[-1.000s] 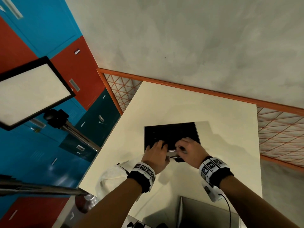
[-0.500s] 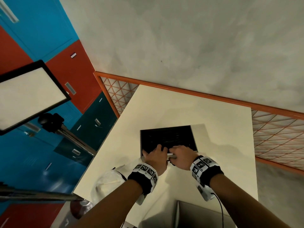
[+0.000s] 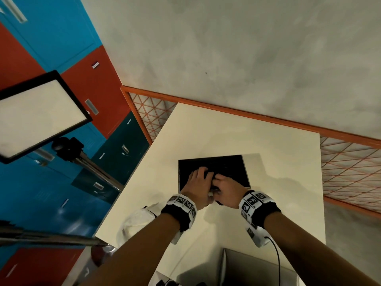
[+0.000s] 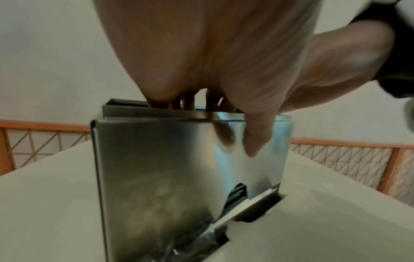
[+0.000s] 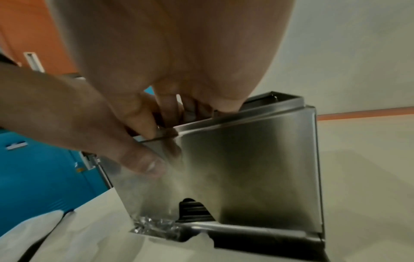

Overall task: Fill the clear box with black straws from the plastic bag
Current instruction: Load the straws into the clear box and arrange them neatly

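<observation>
The box (image 3: 246,172) stands on the cream table (image 3: 216,131), open on top and packed with black straws (image 3: 228,165). Its steel front (image 4: 168,168) (image 5: 246,159) has a low slot where straws (image 4: 237,195) (image 5: 192,209) show. My left hand (image 3: 196,182) (image 4: 224,62) lays straight fingers on the straws, its thumb flat on the front. My right hand (image 3: 226,188) (image 5: 179,53) curls its fingers over the front rim, thumb pressed outside. Crinkled clear plastic (image 5: 154,223) (image 4: 179,248) lies at the box's foot.
A white bag (image 3: 136,221) (image 5: 33,230) lies at the table's left edge. A grey flat object (image 3: 257,269) sits at the near edge. An orange mesh rail (image 3: 350,178) runs behind the table. A light panel on a tripod (image 3: 37,116) stands left, before coloured lockers.
Both hands have slid forward over the front rim, so their fingers now reach further onto the straws and lie closer together. The box has stayed in place.
</observation>
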